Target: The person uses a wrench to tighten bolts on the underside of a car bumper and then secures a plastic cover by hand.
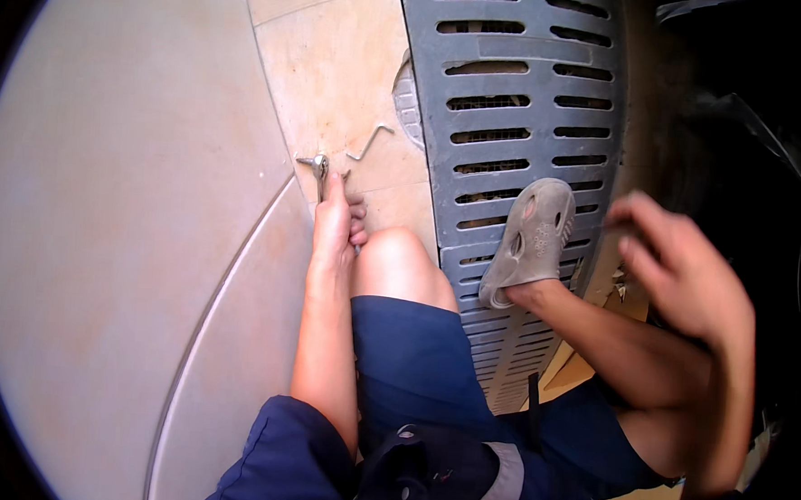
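Observation:
My left hand (340,220) is closed around a silver metal tool (321,168), which looks like a ratchet with a short bit at its head, just above my bent knee. A bent hex key (360,148) lies on the tan floor (311,55) a little above that hand. Off to the right, beside my sandal, my right hand (667,255) is raised with its bent fingers apart and nothing visible in them, slightly blurred.
A grey slotted drain grate (488,48) runs along the middle, with my sandalled foot (533,234) on it and a grey rounded piece (406,101) beside it. A large pale panel (113,199) with curved seams fills the left. The far right is dark.

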